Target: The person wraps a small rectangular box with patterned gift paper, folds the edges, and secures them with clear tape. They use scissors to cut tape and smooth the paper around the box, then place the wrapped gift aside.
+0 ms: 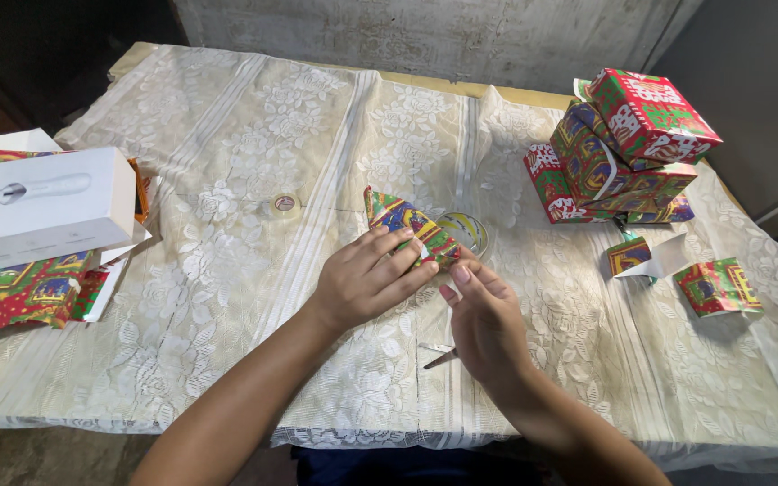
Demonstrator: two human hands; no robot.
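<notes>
A small box wrapped in red, green and blue patterned paper (400, 219) lies mid-table on the lace tablecloth (254, 144). My left hand (366, 277) rests flat on its near end, fingers pressing the paper down. My right hand (483, 315) is beside it to the right, fingertips at the wrapped box's lower right corner, pinching the paper there. Scissors (440, 354) lie under my right hand, mostly hidden. A clear tape roll (466, 229) sits just behind the box.
A stack of wrapped boxes (628, 148) stands at the back right, with paper scraps (718, 286) and a small cut piece (637, 256) near it. At the left lie a white product box (42, 207) on folded wrapping paper (20, 297). A smaller tape roll (284, 204) sits mid-table.
</notes>
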